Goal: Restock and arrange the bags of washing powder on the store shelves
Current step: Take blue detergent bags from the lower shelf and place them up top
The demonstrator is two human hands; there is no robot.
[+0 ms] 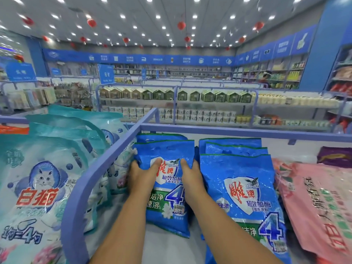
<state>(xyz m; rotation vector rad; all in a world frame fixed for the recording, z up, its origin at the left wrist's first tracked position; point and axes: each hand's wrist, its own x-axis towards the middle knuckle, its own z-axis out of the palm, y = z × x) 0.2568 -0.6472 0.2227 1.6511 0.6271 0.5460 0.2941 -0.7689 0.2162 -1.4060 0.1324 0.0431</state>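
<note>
A big "4" and Chinese writing are printed on the blue bag [167,187], which is gripped at both sides by the left hand [142,176] and right hand [192,176] inside the purple shelf bin [106,164]. A second blue stack [242,187] is just beside; teal cat-logo bags [43,180] lie left, pink bags [314,202] right.

Five blue bags are counted on the shelf [228,130]: two in the left stack [167,197], three in the right stack [245,197]. About four teal bags [38,187] are seen beyond the left rail, and one pink bag [320,202] and one purple bag [335,155] at the right edge.
</note>
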